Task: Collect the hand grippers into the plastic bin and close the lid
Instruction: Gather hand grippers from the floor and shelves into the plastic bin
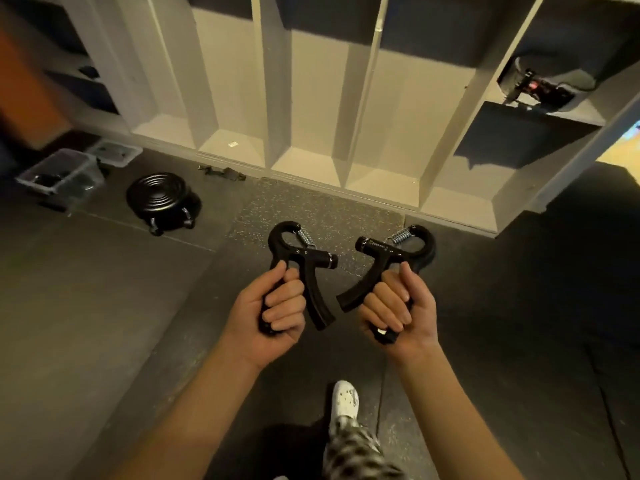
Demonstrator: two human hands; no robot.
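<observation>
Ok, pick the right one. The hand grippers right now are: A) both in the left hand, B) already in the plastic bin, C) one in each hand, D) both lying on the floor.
C: the left hand grips one hand gripper by a handle, and the right hand grips the other hand gripper the same way.

White cubby shelving [311, 98] across the top; black gear [540, 83] with a red light in its upper-right compartment. Left of centre, black ridged disc on castors [161, 195]. Speckled mat [311, 216] mid-frame on dark floor [86, 306]. Bottom centre, white shoe [344, 398] above patterned trouser leg [353, 452].
</observation>
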